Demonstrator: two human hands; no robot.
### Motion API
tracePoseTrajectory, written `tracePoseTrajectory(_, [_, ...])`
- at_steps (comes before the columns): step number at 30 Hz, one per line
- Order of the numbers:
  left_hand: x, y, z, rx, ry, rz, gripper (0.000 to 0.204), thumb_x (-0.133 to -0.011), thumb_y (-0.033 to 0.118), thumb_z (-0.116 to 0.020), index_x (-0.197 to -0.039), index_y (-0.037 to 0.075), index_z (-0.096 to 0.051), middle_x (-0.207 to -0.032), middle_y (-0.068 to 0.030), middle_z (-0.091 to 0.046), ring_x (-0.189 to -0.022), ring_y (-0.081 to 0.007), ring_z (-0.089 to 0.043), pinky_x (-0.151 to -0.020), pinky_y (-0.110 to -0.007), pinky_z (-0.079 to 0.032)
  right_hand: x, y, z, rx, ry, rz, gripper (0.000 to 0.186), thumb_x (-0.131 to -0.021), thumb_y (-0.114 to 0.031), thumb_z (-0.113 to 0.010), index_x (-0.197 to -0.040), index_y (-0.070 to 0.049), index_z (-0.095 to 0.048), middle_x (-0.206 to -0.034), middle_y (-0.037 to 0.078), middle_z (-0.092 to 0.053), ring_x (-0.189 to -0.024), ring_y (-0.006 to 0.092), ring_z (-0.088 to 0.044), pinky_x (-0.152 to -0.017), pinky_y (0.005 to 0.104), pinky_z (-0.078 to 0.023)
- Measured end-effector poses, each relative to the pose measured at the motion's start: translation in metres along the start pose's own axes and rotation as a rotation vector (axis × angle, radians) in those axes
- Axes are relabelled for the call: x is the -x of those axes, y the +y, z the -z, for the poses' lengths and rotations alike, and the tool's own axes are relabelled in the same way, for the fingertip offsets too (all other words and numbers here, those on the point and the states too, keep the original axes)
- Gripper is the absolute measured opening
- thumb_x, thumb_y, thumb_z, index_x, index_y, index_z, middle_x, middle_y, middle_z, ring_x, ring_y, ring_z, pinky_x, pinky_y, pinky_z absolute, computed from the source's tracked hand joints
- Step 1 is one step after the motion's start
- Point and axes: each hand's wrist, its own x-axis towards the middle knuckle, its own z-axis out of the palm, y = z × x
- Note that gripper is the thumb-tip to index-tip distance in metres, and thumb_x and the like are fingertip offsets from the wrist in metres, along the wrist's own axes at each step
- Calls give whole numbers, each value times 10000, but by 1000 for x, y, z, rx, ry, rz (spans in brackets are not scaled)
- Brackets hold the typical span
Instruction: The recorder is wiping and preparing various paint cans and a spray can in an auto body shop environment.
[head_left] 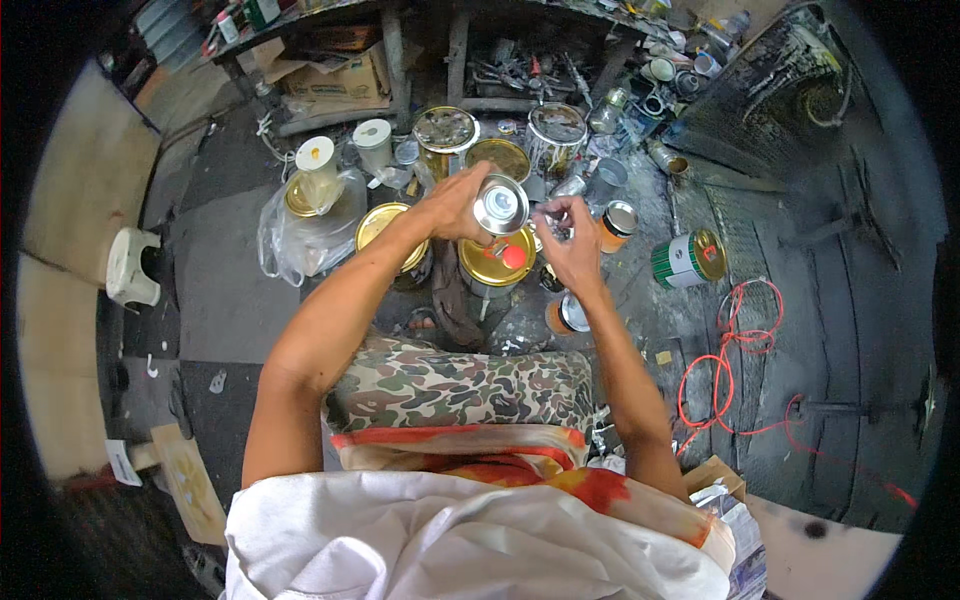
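Note:
My left hand (pixel 458 207) is wrapped round a silver metal can (pixel 502 204) with a round opening in the middle of its top, tilted toward me. Just right of it, the fingers of my right hand (pixel 573 243) are pinched together close to the can's rim. What they hold, if anything, is too small to make out. Below the can stands a large tin with a gold lid (pixel 482 262), and a red cap (pixel 513 257) lies on that lid. Another gold-lidded tin (pixel 381 222) sits beneath my left forearm.
Orange cans (pixel 617 228) and a green-striped tin (pixel 683 262) stand on the right. A red hose (pixel 712 366) coils on the floor. To the left are a plastic bag (pixel 290 250), white containers (pixel 372 140) and a white stool (pixel 134 266). Paint-stained buckets (pixel 446 130) stand ahead.

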Motion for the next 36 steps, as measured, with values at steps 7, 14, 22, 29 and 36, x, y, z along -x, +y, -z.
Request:
tracePoseTrajectory(7, [-5,30,-20,65,-210,-217,963,-497,232,-898,-1316,75,-416,-1184,-184,-619,-1146,-378,-593,-971,-431,-474,31,-4,23,359,-126,746,293,-776,-21,-708,-1052,-42,-615,-998,101,-632,-979,296,-589,-824,399,-503])
tracePoseTrajectory(14, [1,46,-49,33,-483,-249,959,-479,225,-903,-1294,78,-420,-1120,-173,-615,-1094,-354,-605,-924,-427,-486,70,12,38,251,-276,484,260,-768,-25,-720,-996,-26,-597,-897,136,-559,-867,338,-559,-769,442,-478])
tracePoseTrajectory(22, [5,51,-54,114,-630,-240,997,-482,176,-916,-1336,60,-413,-1187,-164,-624,-1128,-302,-603,-961,-383,-477,92,11,58,206,-295,418,279,-830,-70,-723,-1085,-32,-618,-880,131,-550,-833,313,-573,-717,402,-481])
tracePoseTrajectory(29, [6,65,-56,191,-733,-255,1003,-495,207,-915,-1357,56,-426,-1249,-148,-604,-1167,-279,-588,-1005,-367,-453,95,4,70,-995,-230,-452,182,-941,-102,-659,-1104,-24,-636,-948,37,-609,-782,115,-567,-692,280,-483])
tracePoseTrajectory(36, [7,73,-41,164,-737,-194,1001,-499,210,-924,-1350,47,-424,-1230,-140,-615,-1174,-265,-584,-1000,-360,-457,92,-30,78,-1366,-248,-454,179,-935,-73,-655,-1102,-19,-620,-957,41,-602,-859,135,-552,-784,285,-473])
